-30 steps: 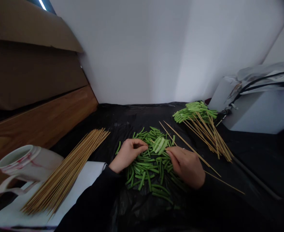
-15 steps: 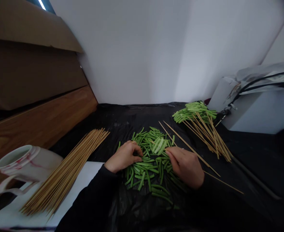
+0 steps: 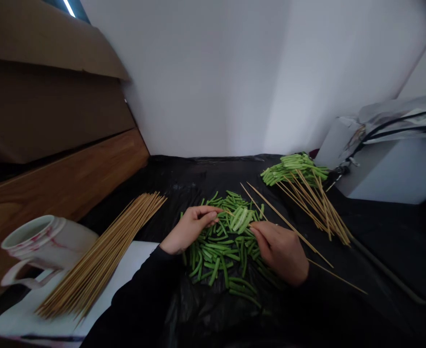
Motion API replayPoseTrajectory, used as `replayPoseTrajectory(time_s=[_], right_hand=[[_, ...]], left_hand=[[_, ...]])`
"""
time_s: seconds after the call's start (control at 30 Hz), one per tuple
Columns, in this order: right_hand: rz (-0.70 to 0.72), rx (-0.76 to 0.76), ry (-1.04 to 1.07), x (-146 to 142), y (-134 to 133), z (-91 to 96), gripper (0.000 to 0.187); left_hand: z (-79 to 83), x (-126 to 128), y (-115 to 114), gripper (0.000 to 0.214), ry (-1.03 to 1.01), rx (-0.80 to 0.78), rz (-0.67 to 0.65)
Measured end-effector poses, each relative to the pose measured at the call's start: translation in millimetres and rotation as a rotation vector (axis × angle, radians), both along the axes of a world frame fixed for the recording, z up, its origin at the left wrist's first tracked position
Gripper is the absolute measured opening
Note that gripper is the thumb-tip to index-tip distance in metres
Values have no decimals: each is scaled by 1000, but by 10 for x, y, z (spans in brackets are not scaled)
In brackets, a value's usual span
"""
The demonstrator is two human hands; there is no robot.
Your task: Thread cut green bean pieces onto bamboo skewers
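Note:
My right hand is closed on a bamboo skewer. Short lengths of green bean are threaded side by side on it, and its pointed tip sticks out to the left. My left hand is held just left of that tip, thumb and forefinger pinched together; what lies between them is hidden. Beneath both hands spreads a loose pile of cut green beans on black plastic sheeting. Two loose skewers lie right of the pile, partly behind my right hand.
At the left, a thick bundle of bamboo skewers rests across a white sheet beside a tipped mug. Filled bean skewers are stacked at the back right, near a white box. A cardboard box stands far left.
My left hand has lifted from the bean pile and moved up to the skewer's tip, its fingers now pinched. My right hand still holds the skewer in nearly the same place.

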State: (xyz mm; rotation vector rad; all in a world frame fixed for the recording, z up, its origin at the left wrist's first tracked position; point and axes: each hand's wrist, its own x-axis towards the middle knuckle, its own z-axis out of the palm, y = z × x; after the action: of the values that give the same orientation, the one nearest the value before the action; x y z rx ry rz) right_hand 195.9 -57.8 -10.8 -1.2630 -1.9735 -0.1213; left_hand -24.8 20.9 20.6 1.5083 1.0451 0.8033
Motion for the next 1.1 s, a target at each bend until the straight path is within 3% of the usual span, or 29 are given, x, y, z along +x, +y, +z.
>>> replayPoseTrajectory(time_s=[0.13, 0.27, 0.57, 1.1], right_hand=[[-3, -14, -6, -10, -3, 0, 21], [9, -25, -9, -8, -1, -4, 21], [7, -23, -9, -14, 2, -9, 21], [-2, -13, -19, -14, -7, 6, 22]], left_hand=[[-34, 56, -32, 29, -340, -284, 12], [-14, 85, -59, 28, -457, -400, 36], [14, 95, -95, 31, -476, -421, -1], [3, 127, -106, 30, -486, -406, 53]])
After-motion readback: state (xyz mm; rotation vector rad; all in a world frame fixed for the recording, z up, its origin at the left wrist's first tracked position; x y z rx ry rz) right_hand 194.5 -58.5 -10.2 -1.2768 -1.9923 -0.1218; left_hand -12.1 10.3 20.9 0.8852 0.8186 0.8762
